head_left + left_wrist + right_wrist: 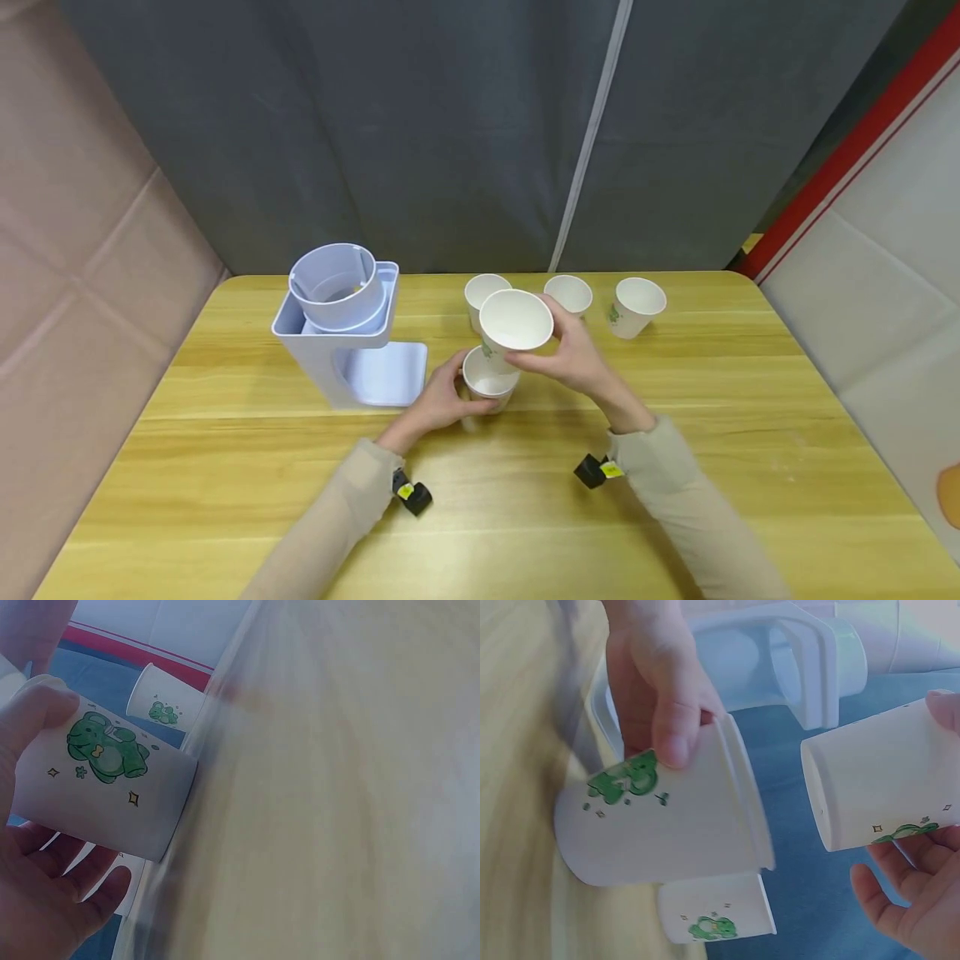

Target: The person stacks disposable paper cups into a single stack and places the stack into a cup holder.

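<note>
My left hand [444, 395] grips a white paper cup [491, 385] that stands upright on the table, thumb on its near side. A green bear print shows on this paper cup [105, 769] in the left wrist view. Just above it and slightly to the right, my right hand [573, 354] holds a second paper cup [516, 321] in the air. In the right wrist view the bottom of this raised cup [885, 776] is apart from the rim of the lower one. Its inside, seen from the head, looks plain white.
Behind the hands stand three more paper cups: one at the left [484, 292], one in the middle [568, 292], one at the right [636, 308]. To the left is a pale blue stand [333, 367] with a round container [337, 287] on top. A grey curtain [375, 142] hangs behind the table [465, 533].
</note>
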Motion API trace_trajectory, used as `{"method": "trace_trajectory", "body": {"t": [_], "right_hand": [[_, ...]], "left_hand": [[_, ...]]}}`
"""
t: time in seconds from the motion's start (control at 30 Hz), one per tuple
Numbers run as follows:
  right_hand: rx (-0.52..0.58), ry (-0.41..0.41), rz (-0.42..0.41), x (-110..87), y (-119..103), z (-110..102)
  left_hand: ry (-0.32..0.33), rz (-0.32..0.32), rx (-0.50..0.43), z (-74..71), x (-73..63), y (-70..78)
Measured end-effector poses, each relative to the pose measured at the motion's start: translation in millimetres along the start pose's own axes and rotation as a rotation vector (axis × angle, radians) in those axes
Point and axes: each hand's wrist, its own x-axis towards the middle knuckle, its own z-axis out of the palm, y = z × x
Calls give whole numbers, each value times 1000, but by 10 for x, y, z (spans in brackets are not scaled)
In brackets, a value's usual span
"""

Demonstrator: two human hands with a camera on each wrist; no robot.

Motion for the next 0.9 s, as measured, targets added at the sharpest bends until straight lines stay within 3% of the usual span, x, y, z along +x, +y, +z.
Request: {"method": "trace_trajectory", "body": {"t": [0.27, 0.5, 0.67, 0.83, 0.9], "right_hand": [[28, -14, 9, -19, 96, 118], [35, -61, 11, -48, 223, 196], [9, -87, 8, -78, 300, 229], [-11, -107, -5, -107, 382, 246], [-17, -112, -19, -118, 428, 255]], "left_hand": [[-7, -12, -12, 1, 0, -11], [-2, 19, -16, 43, 70, -408], [8, -1, -12, 45, 51, -311], [10, 34, -21, 16, 2, -85], [11, 45, -13, 13, 1, -91]]}}
